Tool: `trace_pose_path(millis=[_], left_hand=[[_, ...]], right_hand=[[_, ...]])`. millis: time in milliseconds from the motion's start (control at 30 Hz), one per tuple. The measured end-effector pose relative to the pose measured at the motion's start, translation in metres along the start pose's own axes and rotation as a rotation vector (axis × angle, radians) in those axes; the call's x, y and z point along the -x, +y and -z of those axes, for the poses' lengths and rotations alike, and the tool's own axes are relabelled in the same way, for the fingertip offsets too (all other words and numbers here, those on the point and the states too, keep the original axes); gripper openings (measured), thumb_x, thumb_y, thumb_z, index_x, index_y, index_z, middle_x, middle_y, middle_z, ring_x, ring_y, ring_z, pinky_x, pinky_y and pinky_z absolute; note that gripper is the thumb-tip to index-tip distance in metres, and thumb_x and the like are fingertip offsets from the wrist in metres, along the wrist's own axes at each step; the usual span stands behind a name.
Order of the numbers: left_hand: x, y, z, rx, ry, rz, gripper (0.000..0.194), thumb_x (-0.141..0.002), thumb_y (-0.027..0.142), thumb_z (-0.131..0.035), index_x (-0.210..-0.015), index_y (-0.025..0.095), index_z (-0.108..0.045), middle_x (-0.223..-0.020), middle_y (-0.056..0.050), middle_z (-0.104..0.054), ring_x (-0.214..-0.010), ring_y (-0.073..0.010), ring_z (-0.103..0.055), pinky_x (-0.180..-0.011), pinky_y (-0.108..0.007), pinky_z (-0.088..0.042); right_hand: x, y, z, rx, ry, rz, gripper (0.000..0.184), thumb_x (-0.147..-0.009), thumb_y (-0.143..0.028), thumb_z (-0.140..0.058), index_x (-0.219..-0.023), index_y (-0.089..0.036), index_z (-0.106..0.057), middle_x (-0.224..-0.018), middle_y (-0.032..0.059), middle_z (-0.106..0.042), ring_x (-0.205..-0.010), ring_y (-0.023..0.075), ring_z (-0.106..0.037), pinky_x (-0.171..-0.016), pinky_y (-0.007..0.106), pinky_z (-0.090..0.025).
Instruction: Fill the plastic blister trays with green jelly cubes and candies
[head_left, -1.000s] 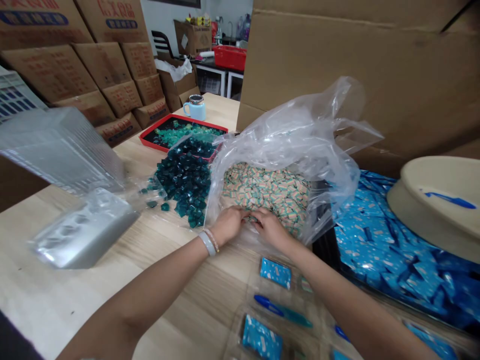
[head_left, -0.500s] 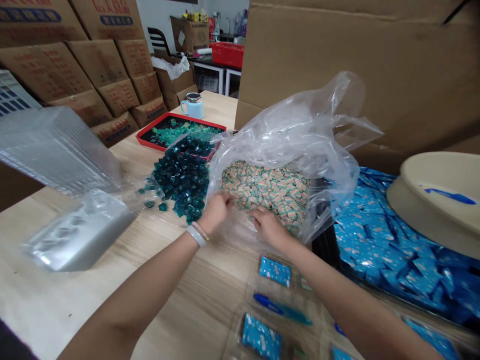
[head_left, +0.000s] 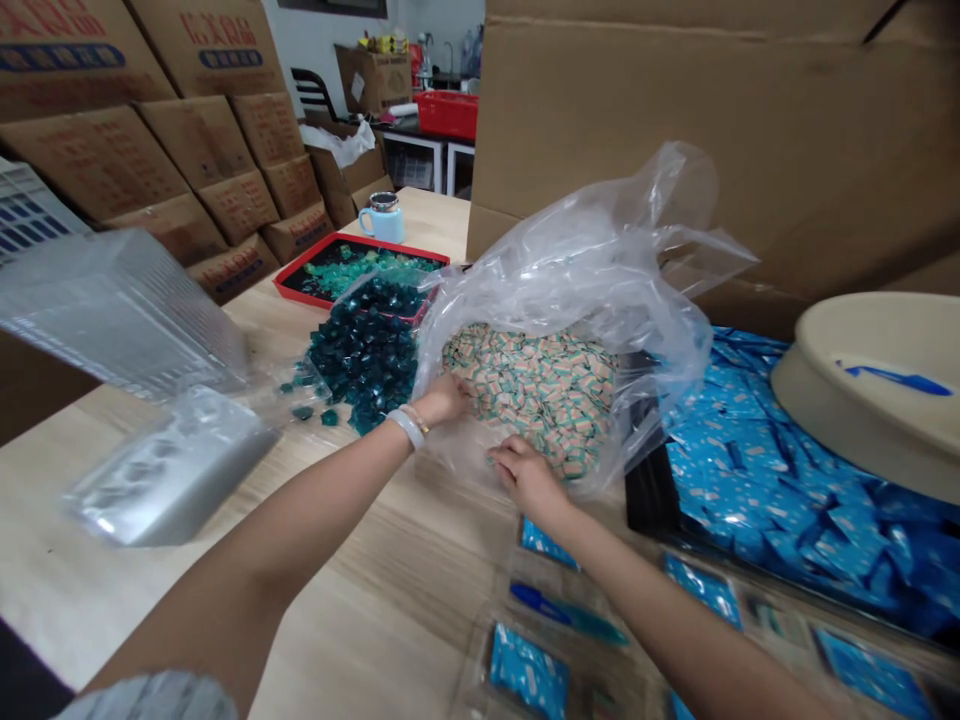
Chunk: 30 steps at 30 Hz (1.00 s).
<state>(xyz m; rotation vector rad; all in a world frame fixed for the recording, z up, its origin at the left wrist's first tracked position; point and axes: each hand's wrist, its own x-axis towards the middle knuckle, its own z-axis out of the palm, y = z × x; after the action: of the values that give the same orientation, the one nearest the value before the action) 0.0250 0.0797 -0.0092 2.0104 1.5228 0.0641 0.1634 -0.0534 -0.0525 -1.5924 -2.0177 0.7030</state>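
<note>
Over the front edge of a crumpled clear plastic bag (head_left: 555,270) on the pale wood-grain desk (head_left: 360,600), both forearms reach inward from the lower corners. The left hand (head_left: 446,398) leans palm-down at the near left of the small flat pink-and-green pieces (head_left: 547,390) heaped inside the bag, fingers curled; whether its grip is closed on one, I cannot tell. A pale bangle (head_left: 406,430) rings that wrist. The right hand (head_left: 529,478) lies lower, at the heap's near edge, thumb and fingers drawn together on a small green-edged piece (head_left: 492,456). Dark teal faceted pieces (head_left: 364,350) lie just left of the bag. On the stacked brown cardboard boxes (head_left: 217,60), red characters end in "食品"; the white characters in the blue oval beneath are too blurred to read.
</note>
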Motion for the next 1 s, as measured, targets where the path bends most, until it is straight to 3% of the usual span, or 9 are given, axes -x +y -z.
trace_pose_path(millis=[133,267,400,500,600,700,900,1000], left_hand=[[0.001,0.008,-0.01,-0.098,0.023,0.072,0.012,-0.064,0.016,-0.06,-0.074,0.009,-0.061,-0.077,-0.012,-0.063,-0.076,-0.0212,-0.058,-0.065,-0.027,-0.043],[0.008,0.014,-0.015,-0.143,0.051,0.057,0.012,-0.063,0.012,-0.058,-0.075,0.009,-0.061,-0.076,-0.012,-0.064,-0.074,-0.0198,-0.058,-0.063,-0.026,-0.043],[0.013,0.01,-0.004,-0.161,0.101,-0.038,0.02,-0.067,0.013,-0.054,-0.086,0.011,-0.061,-0.08,-0.006,-0.064,-0.073,-0.0149,-0.057,-0.065,-0.022,-0.042],[0.003,0.005,0.013,-0.181,0.132,-0.064,0.027,-0.075,0.017,-0.046,-0.099,0.011,-0.058,-0.089,-0.007,-0.064,-0.078,-0.0142,-0.056,-0.069,-0.022,-0.042],[-0.015,0.004,0.024,-0.213,0.054,-0.078,0.024,-0.073,0.019,-0.05,-0.092,0.01,-0.062,-0.088,-0.007,-0.065,-0.077,-0.0158,-0.057,-0.067,-0.021,-0.043],[-0.026,0.007,0.025,-0.253,-0.036,-0.114,0.024,-0.068,0.017,-0.057,-0.09,0.01,-0.064,-0.088,-0.009,-0.066,-0.078,-0.0171,-0.058,-0.068,-0.021,-0.042],[-0.021,0.007,0.017,-0.336,-0.075,-0.215,0.023,-0.067,0.007,-0.05,-0.085,0.013,-0.063,-0.085,-0.009,-0.065,-0.082,-0.018,-0.058,-0.074,-0.023,-0.042],[-0.018,0.007,0.015,-0.364,-0.062,-0.255,0.021,-0.068,0.006,-0.047,-0.082,0.011,-0.063,-0.09,-0.012,-0.063,-0.085,-0.0185,-0.057,-0.076,-0.025,-0.041]], right_hand=[[0.0,-0.004,0.002,0.046,0.006,-0.024,0.026,-0.078,-0.012,-0.042,-0.093,-0.019,-0.063,-0.088,0.0071,-0.056,-0.081,0.0168,-0.054,-0.071,0.025,-0.042],[0.001,-0.005,0.002,0.073,0.021,-0.002,0.026,-0.077,-0.01,-0.043,-0.092,-0.017,-0.063,-0.087,0.0075,-0.055,-0.081,0.0176,-0.052,-0.071,0.026,-0.042],[0.002,-0.005,0.0,0.051,0.078,0.025,0.027,-0.077,-0.009,-0.042,-0.094,-0.016,-0.062,-0.087,0.0075,-0.055,-0.081,0.0172,-0.052,-0.071,0.027,-0.043],[-0.01,-0.004,0.003,-0.006,0.145,0.051,0.026,-0.079,-0.011,-0.041,-0.095,-0.017,-0.06,-0.09,0.0074,-0.055,-0.084,0.0166,-0.052,-0.074,0.027,-0.042],[-0.033,0.0,0.011,-0.028,0.169,0.042,0.023,-0.077,-0.01,-0.044,-0.092,-0.014,-0.06,-0.089,0.0082,-0.056,-0.083,0.0168,-0.052,-0.076,0.028,-0.042],[-0.051,0.005,0.017,-0.006,0.113,0.04,0.021,-0.074,-0.007,-0.047,-0.087,-0.013,-0.061,-0.083,0.0071,-0.057,-0.078,0.0163,-0.052,-0.074,0.028,-0.042],[-0.062,0.016,0.018,-0.004,0.1,0.061,0.02,-0.075,-0.009,-0.047,-0.089,-0.014,-0.061,-0.085,0.0066,-0.057,-0.078,0.0152,-0.052,-0.073,0.026,-0.041],[-0.086,0.023,0.029,0.059,0.099,0.086,0.02,-0.075,-0.011,-0.048,-0.087,-0.015,-0.062,-0.086,0.006,-0.057,-0.08,0.0155,-0.052,-0.074,0.027,-0.041]])
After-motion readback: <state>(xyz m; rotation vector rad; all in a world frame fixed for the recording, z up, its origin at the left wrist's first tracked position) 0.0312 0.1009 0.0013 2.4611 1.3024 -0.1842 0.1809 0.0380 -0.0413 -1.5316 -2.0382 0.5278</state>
